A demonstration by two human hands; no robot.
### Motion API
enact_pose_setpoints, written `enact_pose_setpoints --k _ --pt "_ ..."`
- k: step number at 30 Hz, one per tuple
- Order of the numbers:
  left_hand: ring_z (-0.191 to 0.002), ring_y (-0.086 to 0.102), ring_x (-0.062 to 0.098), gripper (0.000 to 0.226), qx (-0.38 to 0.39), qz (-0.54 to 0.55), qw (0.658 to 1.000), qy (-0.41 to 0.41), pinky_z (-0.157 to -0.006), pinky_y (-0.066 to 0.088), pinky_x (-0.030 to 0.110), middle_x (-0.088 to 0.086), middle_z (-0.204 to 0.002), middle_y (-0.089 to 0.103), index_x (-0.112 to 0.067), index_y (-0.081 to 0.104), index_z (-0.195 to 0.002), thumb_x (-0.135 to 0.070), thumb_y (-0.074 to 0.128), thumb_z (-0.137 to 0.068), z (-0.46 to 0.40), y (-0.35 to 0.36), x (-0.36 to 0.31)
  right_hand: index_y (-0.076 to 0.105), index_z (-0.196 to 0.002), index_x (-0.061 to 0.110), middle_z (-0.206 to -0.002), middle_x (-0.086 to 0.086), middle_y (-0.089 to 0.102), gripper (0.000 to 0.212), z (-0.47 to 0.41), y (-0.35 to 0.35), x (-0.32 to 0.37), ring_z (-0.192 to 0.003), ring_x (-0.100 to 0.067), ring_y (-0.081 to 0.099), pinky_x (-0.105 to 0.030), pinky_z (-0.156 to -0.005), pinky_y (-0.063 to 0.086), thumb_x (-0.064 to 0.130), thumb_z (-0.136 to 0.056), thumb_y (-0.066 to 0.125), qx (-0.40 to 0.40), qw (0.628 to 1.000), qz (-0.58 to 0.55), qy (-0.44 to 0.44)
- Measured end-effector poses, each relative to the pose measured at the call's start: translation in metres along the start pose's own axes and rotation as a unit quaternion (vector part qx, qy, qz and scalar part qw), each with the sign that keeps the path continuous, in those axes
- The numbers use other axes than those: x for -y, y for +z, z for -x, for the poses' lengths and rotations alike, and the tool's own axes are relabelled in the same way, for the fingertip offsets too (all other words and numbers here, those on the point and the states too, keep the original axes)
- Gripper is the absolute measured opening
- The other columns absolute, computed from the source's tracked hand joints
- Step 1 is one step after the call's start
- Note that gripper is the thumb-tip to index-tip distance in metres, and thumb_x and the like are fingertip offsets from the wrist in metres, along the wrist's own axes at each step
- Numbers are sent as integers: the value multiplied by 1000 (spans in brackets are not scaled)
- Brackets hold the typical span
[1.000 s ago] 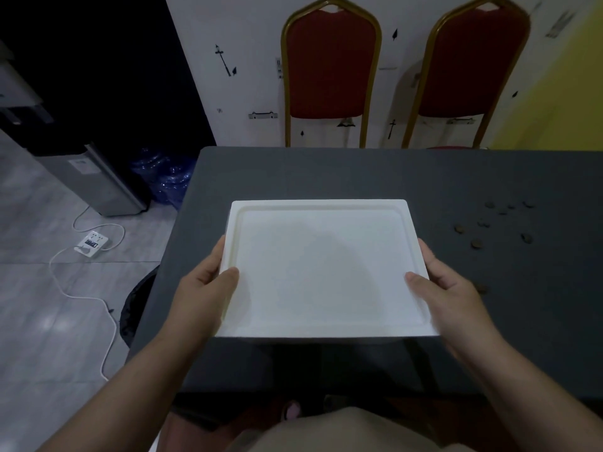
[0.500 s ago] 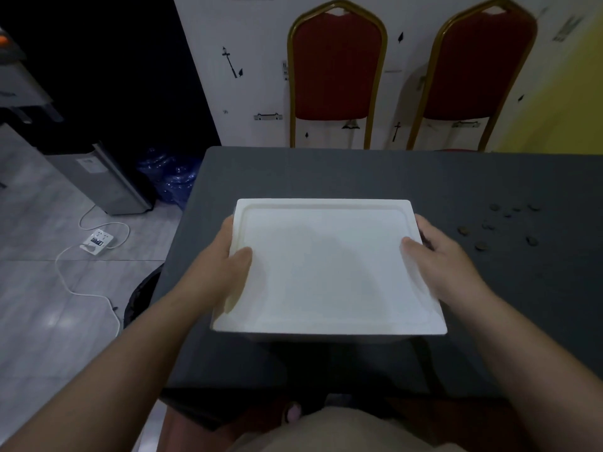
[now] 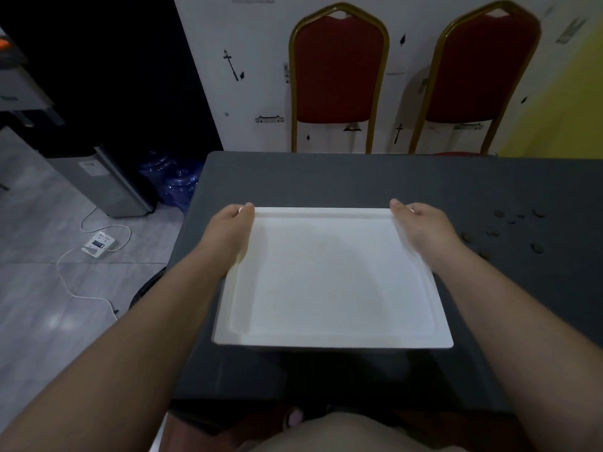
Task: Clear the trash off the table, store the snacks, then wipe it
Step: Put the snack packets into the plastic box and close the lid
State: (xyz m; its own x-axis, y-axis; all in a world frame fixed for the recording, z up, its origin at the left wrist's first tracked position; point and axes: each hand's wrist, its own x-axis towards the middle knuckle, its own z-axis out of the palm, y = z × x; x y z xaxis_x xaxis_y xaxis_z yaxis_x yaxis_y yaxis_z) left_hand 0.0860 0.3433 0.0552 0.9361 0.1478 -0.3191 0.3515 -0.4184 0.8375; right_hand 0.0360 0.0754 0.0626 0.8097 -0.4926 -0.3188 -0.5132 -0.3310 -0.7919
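A white rectangular box with a flat lid (image 3: 332,282) sits on the dark grey table (image 3: 326,181), near its front left. My left hand (image 3: 233,230) grips the lid's far left corner, thumb on top, fingers hidden over the edge. My right hand (image 3: 421,226) holds the far right corner the same way. What is inside the box is hidden. Several small brown bits (image 3: 492,232) lie scattered on the table to the right of my right hand.
Two red chairs with gold frames (image 3: 339,76) stand behind the table against the wall. Left of the table on the floor are a dark round bin (image 3: 143,295), a white power strip with a cable (image 3: 98,244) and blue water bottles (image 3: 173,181).
Both hands have slid along the lid's sides from its near part to its far corners. The box has stayed in about the same place.
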Motion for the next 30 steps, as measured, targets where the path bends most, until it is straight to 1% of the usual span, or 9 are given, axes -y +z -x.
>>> enact_pose_setpoints --k 5,9,12,15,17,19,24,27,30 --pt "-69 46 18 29 -12 23 1000 -2 -54 37 25 5 -79 51 -11 60 -91 -37 46 -93 -1 0 0 62 -82 5 -77 -6 60 42 -1 3 -1 -68 -19 53 -26 -56 37 45 -91 52 -33 998 36 -29" --pt "-73 50 15 29 -2 46 999 18 -60 41 26 2 -87 55 -12 58 -105 -35 43 -95 7 -3 4 61 -97 14 -90 -1 61 34 3 2 -8 -74 -15 53 -28 -59 37 44 -94 47 -38 997 52 -42" --pt "-82 55 14 23 37 100 994 -14 -68 45 28 -3 -94 58 -23 53 -110 -36 41 -96 20 -8 6 59 -114 17 -109 0 63 35 14 -3 -14 -92 -17 59 -29 -70 42 42 -96 43 33 998 -46 8" --pt "-85 61 14 21 81 183 977 -68 -66 47 31 -4 -94 63 -24 58 -101 -37 42 -97 44 -15 19 59 -112 21 -105 4 65 28 45 -10 -28 -91 -15 62 -33 -82 47 41 -97 45 73 983 -153 66" --pt "-88 64 14 21 105 203 972 -60 -67 49 33 -4 -97 67 -30 61 -98 -36 40 -98 61 -22 36 60 -113 21 -102 4 68 30 70 -15 -46 -94 -17 64 -37 -86 47 42 -96 46 103 969 -197 105" --pt "-99 65 17 23 155 224 962 -25 -74 51 33 -3 -109 69 -35 58 -110 -37 39 -98 75 -27 60 61 -118 20 -107 0 71 36 91 -18 -65 -99 -18 66 -37 -87 47 41 -92 47 143 956 -232 109" --pt "-116 59 17 65 232 312 921 30 -81 54 24 -1 -129 60 -28 48 -131 -56 64 -75 91 -27 91 57 -121 24 -109 5 72 31 115 -16 -83 -98 -12 68 -28 -80 47 26 -93 43 159 927 -328 87" --pt "-110 62 16 37 182 340 923 14 -76 54 23 1 -124 64 -26 52 -127 -35 47 -91 88 -21 86 56 -123 23 -108 4 72 31 108 -11 -79 -95 -11 69 -28 -78 51 23 -96 41 142 927 -338 82" --pt "-110 62 19 37 154 335 930 8 -81 51 31 4 -123 64 -22 51 -129 -23 31 -98 72 -17 78 54 -128 19 -109 2 71 34 91 -4 -68 -98 -14 68 -30 -81 52 23 -97 41 120 928 -345 73"
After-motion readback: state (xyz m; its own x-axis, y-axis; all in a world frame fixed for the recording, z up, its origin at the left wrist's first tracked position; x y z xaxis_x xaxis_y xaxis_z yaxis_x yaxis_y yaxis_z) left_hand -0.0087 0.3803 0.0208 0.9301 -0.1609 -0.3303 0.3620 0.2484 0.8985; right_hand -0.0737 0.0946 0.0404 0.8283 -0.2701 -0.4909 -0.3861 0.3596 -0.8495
